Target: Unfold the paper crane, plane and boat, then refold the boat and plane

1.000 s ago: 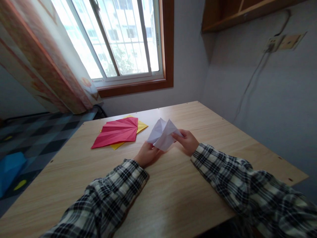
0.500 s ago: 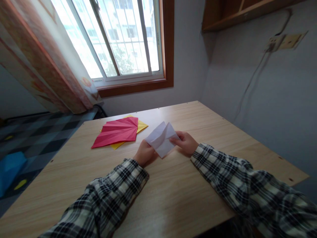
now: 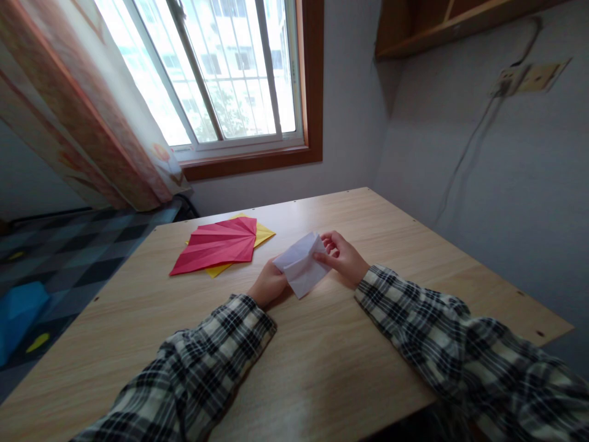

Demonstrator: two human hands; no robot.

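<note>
White folded paper sits low over the wooden counter, pinched between the left hand at its near edge and the right hand at its far side, while red pleated paper on a yellow sheet lies well apart, no writing showing.

No readable text, label, brand, number or sign found anywhere: none on the white folded paper, the red pleated paper, the wooden table or the wall socket.
</note>
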